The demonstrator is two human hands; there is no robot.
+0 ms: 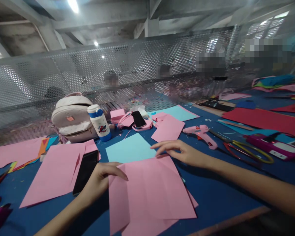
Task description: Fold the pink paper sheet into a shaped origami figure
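A pink paper sheet with faint creases lies in front of me, over another pink sheet at the near edge. My left hand holds its left edge, thumb on top and the other fingers hidden beneath. At the sheet's far right corner, my right hand touches the edge, its fingers stretched out and apart. A light blue sheet lies just beyond, partly under the pink one. Beside my left wrist, a black phone rests on more pink paper.
A pink glue gun and yellow-and-red-handled scissors lie right. A bottle and white backpack stand behind, before a perforated metal screen. A second phone lies among pink pieces. Purple devices sit at both sides.
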